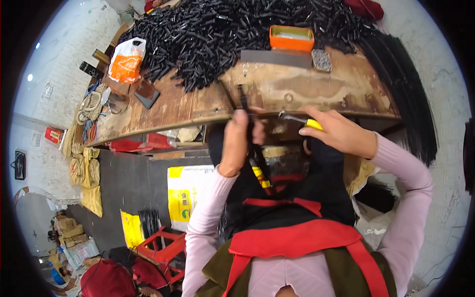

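At the far left of the frame, tan sacks [81,171] hang in a stack below the end of a worn wooden workbench [316,89], and on that end lie coiled rope [90,105], a white and orange plastic bag [126,60] and a dark flat rectangular piece [147,93]. Lower left, a red stool [166,247] stands on the dark floor beside a yellow and white sack [185,193]. Moving toward the middle, a large heap of short black tubes [217,34] covers the upper part of the bench. Just left of centre, the left hand [234,143] is closed with its fingers curled around a thin black rod [243,101], which stands against the front edge of the bench and leans up over the wood; a second thin black strip [227,94] slants beside it. Below this hand a tool with a black, yellow and red handle [260,171] hangs down in front of the dark apron. Above centre, an orange tray [291,37] sits on the heap, with a grey flat bar [277,57] just under it. Right of centre, the right hand [339,131] is closed around a yellow-handled tool [307,121], whose metal tip points left toward the rod at the bench edge. At far right, a bundle of long black strips [410,94] hangs over the bench end.
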### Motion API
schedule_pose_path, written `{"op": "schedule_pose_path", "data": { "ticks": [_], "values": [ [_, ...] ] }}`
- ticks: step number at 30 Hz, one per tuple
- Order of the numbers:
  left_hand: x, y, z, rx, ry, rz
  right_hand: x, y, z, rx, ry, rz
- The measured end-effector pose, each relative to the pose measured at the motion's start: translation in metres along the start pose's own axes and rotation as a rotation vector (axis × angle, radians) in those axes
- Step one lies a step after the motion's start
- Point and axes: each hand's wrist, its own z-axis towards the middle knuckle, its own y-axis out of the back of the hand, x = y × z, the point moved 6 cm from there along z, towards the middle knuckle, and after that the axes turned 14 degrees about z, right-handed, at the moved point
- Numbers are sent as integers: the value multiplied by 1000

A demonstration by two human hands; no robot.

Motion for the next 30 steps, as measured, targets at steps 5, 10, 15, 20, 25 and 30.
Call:
{"op": "schedule_pose_path", "data": {
  "ticks": [5, 10, 15, 20, 25, 30],
  "values": [
    [-79, 84, -28, -437, -275, -110, -68, 34, 20, -416, 206, -834],
    [-124, 87, -53, -362, -566, -382, 9, -79, -44, 97, 728, -413],
    [-89, 78, -46, -277, -513, -769, -6, -109, -62, 261, -108, 1451],
    [10, 20, -33, -298, -191, -867, -20, 15, -129, -759, 394, 1044],
    [137, -31, -5, -70, 159, -1029, -11, 76, -196, -1091, 438, 889],
    [251, -46, -90, 89, 974, -475, 14, 10, -136, -774, 168, 772]
  ]
}}
